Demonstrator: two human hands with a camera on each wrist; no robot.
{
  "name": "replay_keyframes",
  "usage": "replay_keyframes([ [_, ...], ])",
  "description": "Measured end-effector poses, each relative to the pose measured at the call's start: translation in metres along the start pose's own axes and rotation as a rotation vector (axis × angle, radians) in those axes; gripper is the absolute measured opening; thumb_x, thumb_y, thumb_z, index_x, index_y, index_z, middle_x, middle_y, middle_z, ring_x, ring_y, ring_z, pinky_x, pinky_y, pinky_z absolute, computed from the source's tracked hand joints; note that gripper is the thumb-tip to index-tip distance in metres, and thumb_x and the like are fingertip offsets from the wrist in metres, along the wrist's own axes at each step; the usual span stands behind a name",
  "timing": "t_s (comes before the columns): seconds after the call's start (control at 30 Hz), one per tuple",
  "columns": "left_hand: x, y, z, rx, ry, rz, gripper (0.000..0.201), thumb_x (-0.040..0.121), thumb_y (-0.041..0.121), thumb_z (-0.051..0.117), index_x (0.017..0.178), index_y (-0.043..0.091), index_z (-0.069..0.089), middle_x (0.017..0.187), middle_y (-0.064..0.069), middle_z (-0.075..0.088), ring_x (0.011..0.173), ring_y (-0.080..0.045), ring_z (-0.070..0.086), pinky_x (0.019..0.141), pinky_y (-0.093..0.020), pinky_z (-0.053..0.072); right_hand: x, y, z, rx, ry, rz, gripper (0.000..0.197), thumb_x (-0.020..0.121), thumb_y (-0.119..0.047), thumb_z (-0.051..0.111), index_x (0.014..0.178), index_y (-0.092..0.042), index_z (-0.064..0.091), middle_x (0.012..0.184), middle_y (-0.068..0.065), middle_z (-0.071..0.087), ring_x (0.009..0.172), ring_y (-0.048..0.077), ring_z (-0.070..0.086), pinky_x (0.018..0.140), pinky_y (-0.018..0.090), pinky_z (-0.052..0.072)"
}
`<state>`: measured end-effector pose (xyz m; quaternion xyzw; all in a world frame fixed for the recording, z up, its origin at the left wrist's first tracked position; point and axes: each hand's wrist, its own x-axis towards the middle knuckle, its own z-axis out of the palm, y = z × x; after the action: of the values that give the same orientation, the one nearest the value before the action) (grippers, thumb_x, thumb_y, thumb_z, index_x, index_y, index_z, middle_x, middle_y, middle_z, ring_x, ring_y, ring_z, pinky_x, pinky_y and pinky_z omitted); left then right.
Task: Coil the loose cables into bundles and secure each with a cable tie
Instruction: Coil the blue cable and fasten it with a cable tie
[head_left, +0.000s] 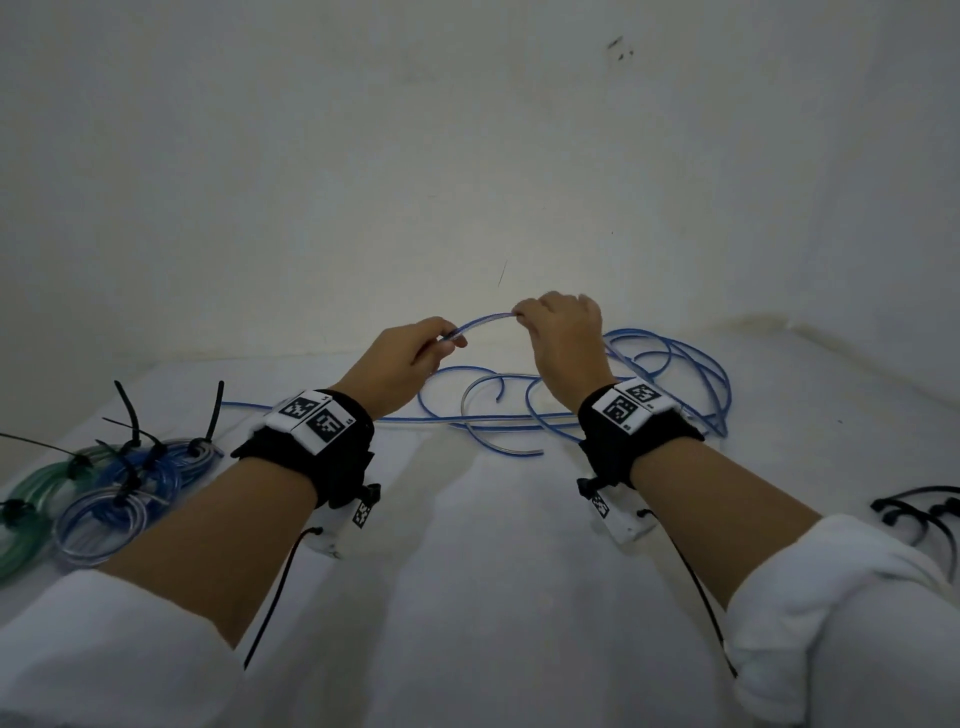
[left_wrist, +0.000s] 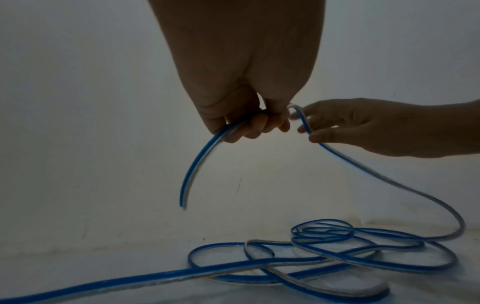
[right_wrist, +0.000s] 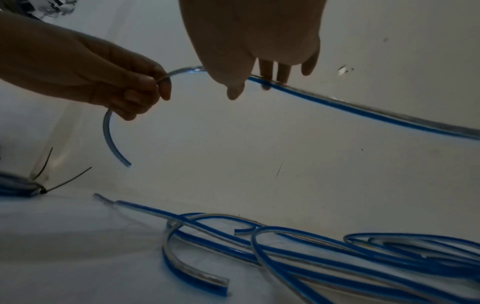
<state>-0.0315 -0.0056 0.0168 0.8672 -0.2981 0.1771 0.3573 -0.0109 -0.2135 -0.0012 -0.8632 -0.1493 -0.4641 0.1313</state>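
A: Where is the cable (head_left: 483, 321) now?

B: It is in the air, between the two hands, above the white surface (head_left: 467, 571). A short arc of it goes from one hand to the other.

A: How is the grip of the left hand (head_left: 410, 358)?

B: The left hand pinches the cable near its free end. The fingers (left_wrist: 249, 125) are curled around it, and the end hangs down in a curve below the hand.

A: And the right hand (head_left: 563, 338)?

B: It holds the same cable a little further along, with the thumb on one side and the fingers (right_wrist: 267, 70) on the other. From there the cable runs down to the right.

A: Where does the rest go?

B: It joins a loose pile (head_left: 649, 384) of blue and clear cable, which lies on the surface behind the right wrist. The loops cross over each other. One straight piece runs to the left, under the left wrist.

A: What else is on the surface?

B: At the far left there are bundles (head_left: 119, 488) already coiled, blue ones and green ones. Each has a black tie (head_left: 130, 415) on it, with the tails sticking up. At the right edge lie some loose ties (head_left: 919, 512), black too. Behind everything is a white wall (head_left: 467, 156).
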Motion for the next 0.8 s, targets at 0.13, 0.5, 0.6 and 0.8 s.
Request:
replay_keyframes([
  [0.13, -0.001, -0.005, 0.000, -0.110, -0.058, -0.114, 0.018, 0.097, 0.018, 0.043, 0.102, 0.015, 0.060, 0.066, 0.000, 0.047, 0.060, -0.009, 0.043, 0.065, -0.022, 0.044, 0.000, 0.001, -0.003, 0.155, -0.038, 0.171, 0.019, 0.091, 0.002, 0.044, 0.096, -0.001, 0.062, 0.086, 0.018, 0.060, 0.072, 0.032, 0.055, 0.062, 0.033, 0.038],
  [0.5, -0.012, 0.002, -0.003, -0.575, -0.164, -0.275, 0.018, 0.099, 0.005, 0.031, 0.094, 0.015, 0.045, 0.078, -0.007, 0.059, 0.077, -0.016, 0.063, 0.083, -0.031, 0.053, -0.007, 0.004, -0.001, 0.375, -0.172, 0.514, 0.007, 0.095, -0.004, 0.043, 0.098, 0.000, 0.048, 0.082, 0.017, 0.060, 0.072, 0.031, 0.056, 0.059, 0.037, 0.046],
  [0.6, -0.005, 0.008, 0.002, -0.580, -0.012, -0.222, 0.014, 0.100, 0.010, 0.034, 0.102, 0.010, 0.048, 0.070, -0.004, 0.046, 0.058, -0.007, 0.051, 0.069, -0.025, 0.055, -0.012, -0.001, 0.001, 0.302, -0.373, 0.361, 0.010, 0.092, -0.009, 0.050, 0.097, -0.001, 0.054, 0.091, 0.018, 0.061, 0.083, 0.032, 0.057, 0.068, 0.033, 0.044],
  [0.8, 0.006, 0.004, 0.013, -0.444, 0.051, -0.172, 0.022, 0.099, 0.006, 0.030, 0.104, 0.006, 0.052, 0.073, 0.000, 0.043, 0.061, -0.008, 0.039, 0.057, -0.012, 0.036, -0.019, -0.010, 0.001, 0.253, -0.600, 0.094, 0.025, 0.089, -0.006, 0.055, 0.110, -0.013, 0.065, 0.098, 0.011, 0.056, 0.091, 0.021, 0.053, 0.075, 0.025, 0.037],
])
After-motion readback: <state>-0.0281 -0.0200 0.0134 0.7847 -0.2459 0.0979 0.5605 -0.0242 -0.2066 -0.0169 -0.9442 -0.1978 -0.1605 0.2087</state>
